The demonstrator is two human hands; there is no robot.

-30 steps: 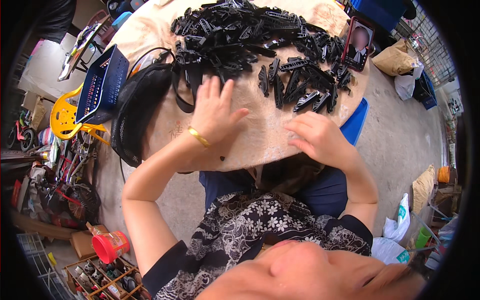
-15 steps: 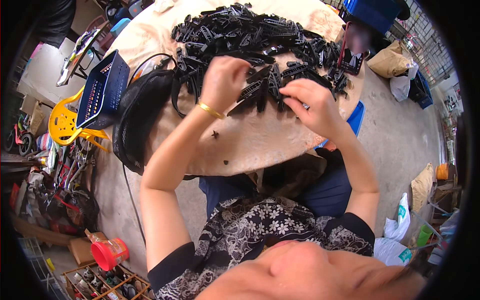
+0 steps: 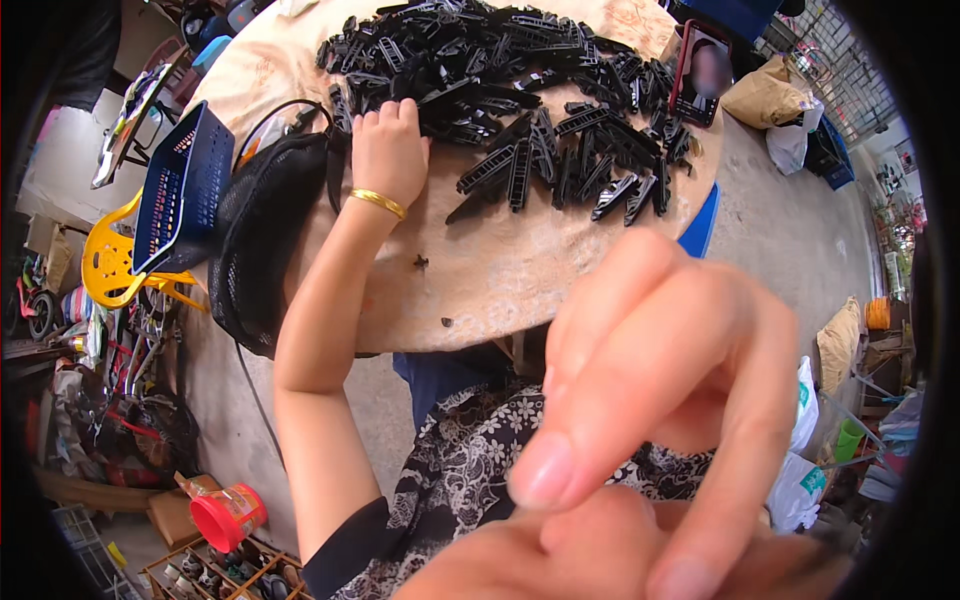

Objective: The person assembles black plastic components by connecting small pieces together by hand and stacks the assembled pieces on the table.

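Observation:
A large heap of black plastic clip-like pieces point(image 3: 450, 60) covers the far part of the round table. My left hand point(image 3: 388, 160), with a gold bangle at the wrist, is at the heap's near left edge. Its fingers are bent and close together, and their tips are hidden, so what they hold does not show. My right hand point(image 3: 670, 350) is raised off the table, large and close in front of my head. Its fingers are bent but apart, with nothing seen between them. A few loose pieces point(image 3: 625, 195) lie at the heap's near right side.
On the cloth-covered table point(image 3: 500, 280) lie a black mesh bag point(image 3: 270, 240) at left and two tiny dark bits near the front. A phone point(image 3: 700, 75) stands upright at right. Left of the table, a blue basket point(image 3: 185, 190) rests on a yellow chair point(image 3: 110, 260). A red bucket point(image 3: 228, 515) stands below.
My right hand has left the pieces and come up close to my head. My left hand has moved left and slightly down along the heap's edge. The view has shifted slightly.

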